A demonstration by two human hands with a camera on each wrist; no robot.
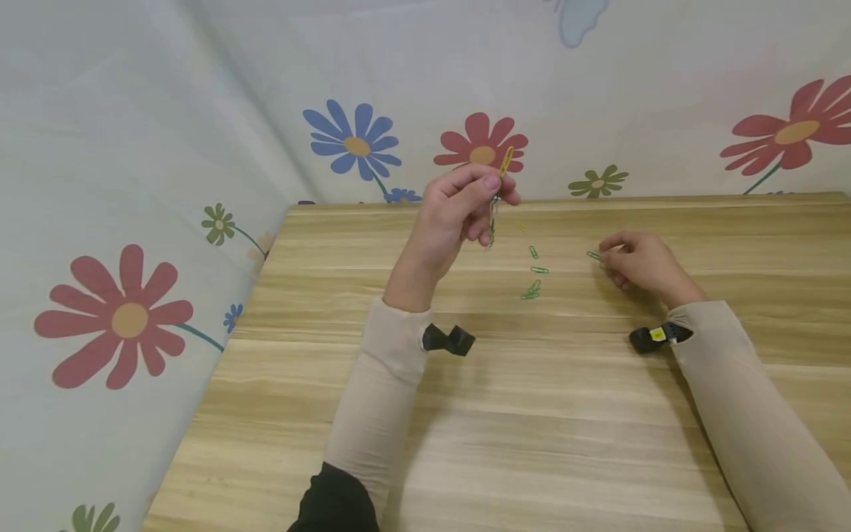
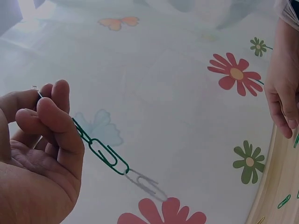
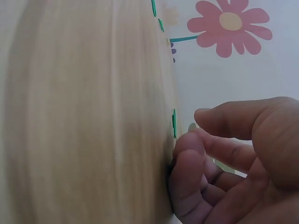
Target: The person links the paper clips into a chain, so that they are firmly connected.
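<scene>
My left hand [image 1: 459, 203] is raised over the back of the table, thumb and fingers pinching a chain of paper clips [image 2: 110, 156]. A yellow paper clip [image 1: 507, 160] sticks up above its fingertips, while green and pale links dangle below the fingers. Over at the right, my right hand [image 1: 638, 262] is low at the tabletop, fingers loosely bent, with a gap between thumb and forefinger in the right wrist view. Right at its fingertips lies a green paper clip [image 1: 593, 255], which also shows beyond the fingers in that wrist view.
Between the hands, several loose green paper clips [image 1: 532, 291] lie on the wooden table [image 1: 532, 443], some of them in a small heap. A small yellow paper clip [image 1: 521, 227] lies farther back. A flower-patterned curtain [image 1: 412, 74] borders the table's back and left edges.
</scene>
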